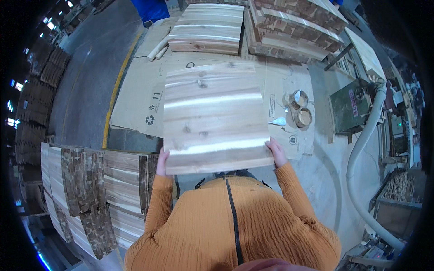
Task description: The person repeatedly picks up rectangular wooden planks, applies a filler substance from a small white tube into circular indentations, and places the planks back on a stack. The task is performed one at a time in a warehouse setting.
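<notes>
A square wooden panel [217, 113] with pale and brown stripes and several dark knots is held out in front of my body. My left hand [162, 161] is closed on its left edge near the close corner. On the opposite edge, my right hand [276, 151] grips the panel close to its near right corner. The fingers of both hands are partly hidden under the wood. Beneath the panel lies flattened cardboard [140, 106]. To the right of the panel on that cardboard are two round tubs [303, 117] of brown paste and a white scraper [278, 121].
Stacks of wooden panels stand at my left [122, 180], and another stack [294, 29] rises at the far right. A lone panel pile [208, 27] lies ahead. Right of me are a green machine [350, 108] and a thick grey hose [361, 149]. A person in blue [151, 10] stands far ahead.
</notes>
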Tool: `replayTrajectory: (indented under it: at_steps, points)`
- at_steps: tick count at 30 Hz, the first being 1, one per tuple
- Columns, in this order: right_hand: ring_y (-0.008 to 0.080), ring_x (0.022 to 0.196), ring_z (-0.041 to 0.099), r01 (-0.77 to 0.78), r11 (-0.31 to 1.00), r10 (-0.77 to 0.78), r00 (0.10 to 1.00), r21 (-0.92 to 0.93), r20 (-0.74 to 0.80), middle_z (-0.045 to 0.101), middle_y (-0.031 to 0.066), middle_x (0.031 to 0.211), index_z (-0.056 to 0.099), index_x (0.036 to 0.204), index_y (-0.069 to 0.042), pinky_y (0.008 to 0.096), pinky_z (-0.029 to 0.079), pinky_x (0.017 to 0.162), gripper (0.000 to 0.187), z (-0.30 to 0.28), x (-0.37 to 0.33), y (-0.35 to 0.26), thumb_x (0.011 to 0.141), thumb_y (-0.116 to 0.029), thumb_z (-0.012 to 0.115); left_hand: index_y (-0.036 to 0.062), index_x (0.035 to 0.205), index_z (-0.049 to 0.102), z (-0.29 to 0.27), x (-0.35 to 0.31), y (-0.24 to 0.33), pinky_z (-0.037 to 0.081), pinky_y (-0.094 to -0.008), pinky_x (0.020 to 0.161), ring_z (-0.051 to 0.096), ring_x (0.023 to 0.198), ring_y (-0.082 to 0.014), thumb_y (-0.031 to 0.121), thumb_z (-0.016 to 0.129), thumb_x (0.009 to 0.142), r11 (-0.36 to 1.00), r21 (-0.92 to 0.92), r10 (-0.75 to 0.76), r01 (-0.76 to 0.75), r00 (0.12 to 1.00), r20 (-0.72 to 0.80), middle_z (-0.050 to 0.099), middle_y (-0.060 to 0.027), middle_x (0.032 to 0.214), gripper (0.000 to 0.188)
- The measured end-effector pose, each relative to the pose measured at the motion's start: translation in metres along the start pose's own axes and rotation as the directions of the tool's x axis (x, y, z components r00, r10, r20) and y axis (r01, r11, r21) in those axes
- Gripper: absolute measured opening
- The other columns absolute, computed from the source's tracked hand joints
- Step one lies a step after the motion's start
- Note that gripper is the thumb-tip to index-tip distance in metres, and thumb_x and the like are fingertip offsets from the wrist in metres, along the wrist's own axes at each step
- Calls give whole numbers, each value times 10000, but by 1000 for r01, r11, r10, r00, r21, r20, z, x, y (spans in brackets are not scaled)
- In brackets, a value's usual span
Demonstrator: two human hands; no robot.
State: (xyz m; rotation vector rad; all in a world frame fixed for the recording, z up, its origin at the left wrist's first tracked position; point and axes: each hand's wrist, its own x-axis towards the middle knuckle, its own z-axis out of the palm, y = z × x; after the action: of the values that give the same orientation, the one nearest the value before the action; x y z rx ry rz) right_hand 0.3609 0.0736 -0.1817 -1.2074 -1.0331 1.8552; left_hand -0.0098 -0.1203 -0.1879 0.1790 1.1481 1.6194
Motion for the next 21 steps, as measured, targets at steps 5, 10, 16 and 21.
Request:
replayTrajectory:
  at_steps: [5,10,16,21]
  points:
    - [210,1149,496,251,683,-233,965,-686,121,513,125,1293,570,1237,-39,344,342,1014,437,-36,-14,-26,889,-303,555,63,1362,378,-20,-16,-39,410,-384,978,504,1157,-264,392,499,893,984,24,-169,174,975,-143,498,-122,1286,586]
    - [193,1117,521,-76,966,58,995,-245,-82,594,110,1175,556,1231,-1,304,353,995,462,-27,-15,33,944,-353,469,54,1351,398,-29,-8,-37,438,-375,948,544,1103,-261,500,431,915,975,-40,-217,217,976,7,533,-133,1246,624]
    - [176,1060,551,-48,988,68,988,146,-136,595,79,1170,533,1228,0,302,398,939,543,-21,-37,54,965,-453,395,61,1305,447,-31,-7,-49,459,-364,925,555,1084,-257,512,381,939,988,7,-154,155,985,-77,543,-123,1236,584]
    - [185,1096,537,44,991,-22,984,125,-174,576,88,1205,515,1243,-2,335,404,943,552,-3,-59,-2,951,-459,415,49,1291,445,7,-30,10,467,-380,923,549,1093,-254,503,347,958,996,50,-69,72,996,-56,540,-113,1229,572]
